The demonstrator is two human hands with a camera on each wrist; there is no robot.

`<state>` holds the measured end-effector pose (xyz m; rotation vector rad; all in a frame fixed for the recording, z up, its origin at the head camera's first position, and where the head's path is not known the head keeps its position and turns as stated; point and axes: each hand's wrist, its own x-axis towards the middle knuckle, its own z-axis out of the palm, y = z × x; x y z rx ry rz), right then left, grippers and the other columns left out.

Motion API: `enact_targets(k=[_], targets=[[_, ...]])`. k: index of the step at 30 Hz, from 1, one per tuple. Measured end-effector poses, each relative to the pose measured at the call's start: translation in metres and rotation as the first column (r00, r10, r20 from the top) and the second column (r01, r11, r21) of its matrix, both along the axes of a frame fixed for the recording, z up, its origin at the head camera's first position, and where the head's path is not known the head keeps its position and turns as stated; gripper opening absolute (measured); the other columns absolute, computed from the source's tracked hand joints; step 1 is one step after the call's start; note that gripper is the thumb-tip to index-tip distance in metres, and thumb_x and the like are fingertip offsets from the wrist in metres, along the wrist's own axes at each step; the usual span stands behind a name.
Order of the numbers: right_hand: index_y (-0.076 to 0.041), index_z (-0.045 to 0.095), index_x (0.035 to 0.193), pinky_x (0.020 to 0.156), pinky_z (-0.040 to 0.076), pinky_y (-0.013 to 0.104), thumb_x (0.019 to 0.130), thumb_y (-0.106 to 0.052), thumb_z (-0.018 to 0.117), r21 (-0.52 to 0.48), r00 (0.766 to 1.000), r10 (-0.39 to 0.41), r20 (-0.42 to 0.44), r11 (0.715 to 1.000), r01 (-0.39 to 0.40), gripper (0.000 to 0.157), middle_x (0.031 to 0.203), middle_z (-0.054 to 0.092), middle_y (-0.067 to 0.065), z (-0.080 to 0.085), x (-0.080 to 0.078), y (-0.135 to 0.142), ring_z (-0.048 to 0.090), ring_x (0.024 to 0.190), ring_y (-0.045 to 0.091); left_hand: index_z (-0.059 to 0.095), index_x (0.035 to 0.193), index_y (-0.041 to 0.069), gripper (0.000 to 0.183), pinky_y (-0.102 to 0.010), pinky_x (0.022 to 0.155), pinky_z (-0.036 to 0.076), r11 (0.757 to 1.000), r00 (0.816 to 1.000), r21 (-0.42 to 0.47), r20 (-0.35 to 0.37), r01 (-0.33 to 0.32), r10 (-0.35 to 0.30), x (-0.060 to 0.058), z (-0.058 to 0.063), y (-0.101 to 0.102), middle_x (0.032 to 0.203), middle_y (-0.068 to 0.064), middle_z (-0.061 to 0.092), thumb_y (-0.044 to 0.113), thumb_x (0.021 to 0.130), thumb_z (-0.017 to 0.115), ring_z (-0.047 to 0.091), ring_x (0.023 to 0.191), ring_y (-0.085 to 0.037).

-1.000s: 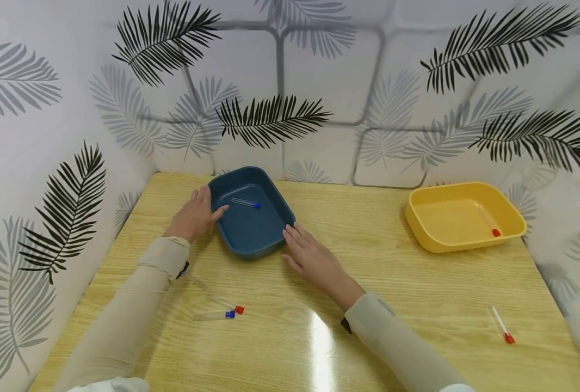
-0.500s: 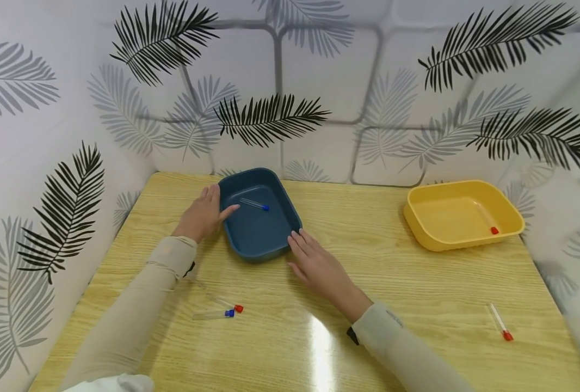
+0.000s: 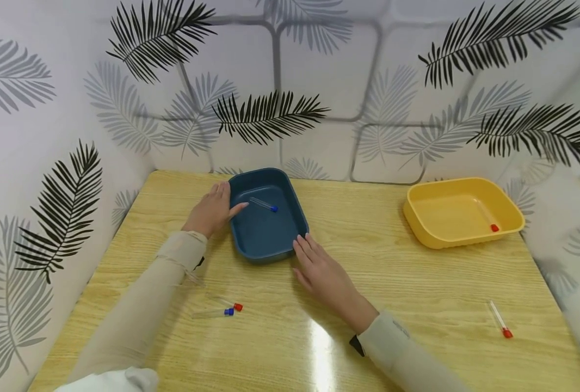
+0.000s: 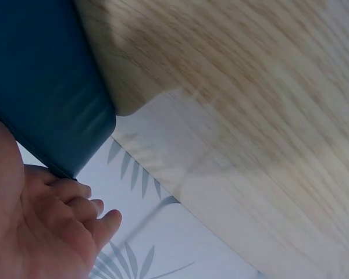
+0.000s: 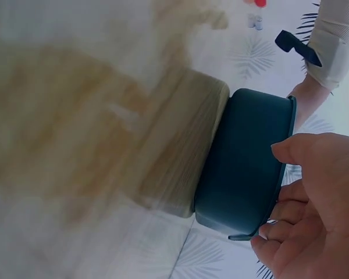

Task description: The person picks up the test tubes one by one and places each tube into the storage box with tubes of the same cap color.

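Note:
A dark blue plastic bin [image 3: 265,234] sits toward the back left of the table, turned slightly. Inside it lies a clear test tube with a blue cap [image 3: 264,204]. My left hand [image 3: 208,211] holds the bin's left side, thumb over the rim and fingers along the outer wall. On the opposite side, my right hand [image 3: 325,275] presses the near right corner with its fingers extended. The right wrist view shows the bin's outer wall [image 5: 244,157] beside the right thumb. In the left wrist view, the left fingers [image 4: 75,215] lie at the bin's rim.
Near the left forearm lie a blue-capped test tube [image 3: 214,313], a red-capped one [image 3: 226,301] and a partly hidden tube [image 3: 196,279]. A yellow bin [image 3: 427,231] stands back right, holding a red-capped tube [image 3: 494,227]. Another red-capped tube [image 3: 500,319] lies before it.
Both hands have moved the blue bin a little to the right across the table, with the blue-capped tube inside it. The loose tubes and the yellow bin stay put.

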<state>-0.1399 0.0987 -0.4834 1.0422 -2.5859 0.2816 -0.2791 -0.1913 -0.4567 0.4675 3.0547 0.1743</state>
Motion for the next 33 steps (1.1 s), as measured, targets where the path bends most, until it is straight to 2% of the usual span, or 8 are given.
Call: enact_targets(k=[9, 17, 24, 33], targets=[[0.007, 0.043, 0.135, 0.104, 0.032, 0.044, 0.091, -0.022, 0.059, -0.015, 1.0, -0.019, 0.021, 1.0, 0.02, 0.055, 0.138, 0.042, 0.021, -0.001, 0.008, 0.002, 0.036, 0.13, 0.035, 0.015, 0.144, -0.01, 0.087, -0.048, 0.109, 0.021, 0.999, 1.0, 0.03, 0.021, 0.012, -0.013, -0.001, 0.007, 0.014, 0.148, -0.027, 0.02, 0.059, 0.094, 0.033, 0.017, 0.137, -0.038], [0.007, 0.045, 0.133, 0.105, 0.031, 0.045, 0.088, -0.021, 0.063, -0.036, 0.999, -0.03, -0.021, 0.999, 0.029, 0.055, 0.136, 0.045, 0.021, -0.002, 0.015, 0.002, 0.038, 0.128, 0.035, 0.013, 0.146, -0.006, 0.089, -0.047, 0.109, 0.02, 0.999, 0.998, 0.032, 0.054, -0.009, 0.007, -0.006, 0.006, 0.023, 0.15, -0.023, 0.017, 0.063, 0.092, 0.029, 0.016, 0.137, -0.037], [0.008, 0.047, 0.131, 0.104, 0.032, 0.046, 0.088, -0.021, 0.063, -0.031, 0.998, -0.037, -0.054, 0.999, 0.036, 0.055, 0.134, 0.047, 0.022, -0.003, 0.02, 0.003, 0.039, 0.127, 0.036, 0.013, 0.146, -0.005, 0.086, -0.047, 0.109, 0.021, 0.999, 0.998, 0.047, 0.063, -0.007, 0.005, -0.008, 0.006, 0.031, 0.15, -0.022, 0.017, 0.06, 0.094, 0.032, 0.014, 0.138, -0.036], [0.008, 0.045, 0.133, 0.103, 0.032, 0.048, 0.088, -0.02, 0.061, -0.049, 0.999, -0.043, -0.02, 0.998, 0.042, 0.055, 0.135, 0.045, 0.023, -0.002, 0.028, 0.003, 0.036, 0.129, 0.036, 0.008, 0.147, -0.004, 0.083, -0.048, 0.109, 0.019, 1.0, 0.996, 0.021, 0.092, -0.004, 0.002, -0.012, 0.003, 0.04, 0.152, -0.021, 0.012, 0.057, 0.095, 0.032, 0.012, 0.138, -0.036]])
